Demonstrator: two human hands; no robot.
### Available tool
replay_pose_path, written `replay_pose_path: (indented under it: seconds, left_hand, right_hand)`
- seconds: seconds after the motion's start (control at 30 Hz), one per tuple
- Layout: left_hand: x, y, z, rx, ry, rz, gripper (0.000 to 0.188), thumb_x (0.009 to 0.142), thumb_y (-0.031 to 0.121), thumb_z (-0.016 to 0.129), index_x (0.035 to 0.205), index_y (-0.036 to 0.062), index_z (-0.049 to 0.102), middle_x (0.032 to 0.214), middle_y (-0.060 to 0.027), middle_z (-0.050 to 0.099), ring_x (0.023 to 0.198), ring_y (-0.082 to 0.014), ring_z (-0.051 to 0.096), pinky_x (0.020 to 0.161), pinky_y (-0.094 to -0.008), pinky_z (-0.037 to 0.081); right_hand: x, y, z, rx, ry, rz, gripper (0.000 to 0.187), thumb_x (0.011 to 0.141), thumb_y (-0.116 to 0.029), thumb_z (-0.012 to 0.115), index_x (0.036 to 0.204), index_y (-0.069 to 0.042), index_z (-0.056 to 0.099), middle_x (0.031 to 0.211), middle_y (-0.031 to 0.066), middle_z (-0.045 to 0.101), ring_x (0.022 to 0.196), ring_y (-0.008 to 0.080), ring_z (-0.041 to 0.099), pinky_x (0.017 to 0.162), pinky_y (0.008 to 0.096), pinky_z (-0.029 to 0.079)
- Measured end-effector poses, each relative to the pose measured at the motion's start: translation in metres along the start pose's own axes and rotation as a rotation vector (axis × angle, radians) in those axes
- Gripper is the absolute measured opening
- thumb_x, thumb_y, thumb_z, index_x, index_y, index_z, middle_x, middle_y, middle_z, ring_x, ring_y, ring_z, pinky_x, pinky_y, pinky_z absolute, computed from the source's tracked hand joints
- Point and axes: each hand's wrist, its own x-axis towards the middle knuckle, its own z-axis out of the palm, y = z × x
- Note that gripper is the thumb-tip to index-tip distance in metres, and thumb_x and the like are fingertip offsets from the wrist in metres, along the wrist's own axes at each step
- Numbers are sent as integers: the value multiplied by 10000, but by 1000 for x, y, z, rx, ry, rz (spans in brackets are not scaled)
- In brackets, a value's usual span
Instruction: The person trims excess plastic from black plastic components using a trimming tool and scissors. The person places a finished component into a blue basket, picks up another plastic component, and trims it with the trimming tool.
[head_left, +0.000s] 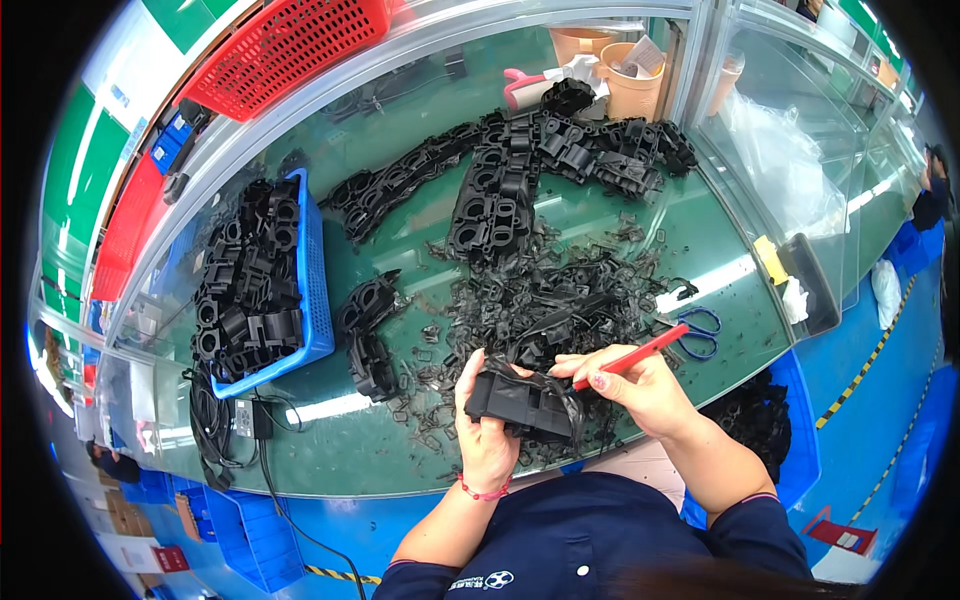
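Note:
In my left hand (482, 430) I hold a black moulded plastic part (528, 402) up over the near edge of the bench. My right hand (630, 385) grips a slim tool with a red handle (645, 352), its tip end toward the part's right side. The tip itself is hidden by my fingers and the part. Just beyond my hands lies a heap of black plastic scraps (560, 305). Two more black parts (370, 340) rest on the bench left of the heap. Blue-handled scissors (700, 335) lie to the right of my right hand.
A blue basket (318, 290) full of black parts stands at the left. More black parts (490, 205) are piled at the back, before tan buckets (632, 90). A black power adapter with cables (252, 420) sits near-left. A blue bin (795, 420) stands below the right edge.

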Motion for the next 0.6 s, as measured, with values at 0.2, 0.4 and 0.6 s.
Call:
replay_pose_path:
  seconds: [0.2,0.4,0.6]
  left_hand:
    - [-2,-3,0,48,20,-26,724,818,362,637,1366,102,242,1076,-134,531,975,-230,546,835,-360,474]
    - [-3,-6,-6,59,16,-27,715,826,377,623,1361,94,243,1075,-142,526,960,-237,546,831,-370,473]
    - [-4,-10,-5,109,-14,94,727,816,420,612,1355,92,251,1071,-151,522,984,-247,537,856,-395,455]
  right_hand:
    - [-4,2,4,-96,-49,-49,122,860,-133,593,879,-18,629,947,120,658,1015,261,590,986,443,359]
    - [-5,-11,1,-226,172,-222,116,842,-95,604,904,-8,650,1014,126,612,1008,222,553,858,333,423]
    - [-14,-9,17,-122,12,-33,121,854,-99,594,910,-15,660,980,74,566,930,150,525,835,297,419]
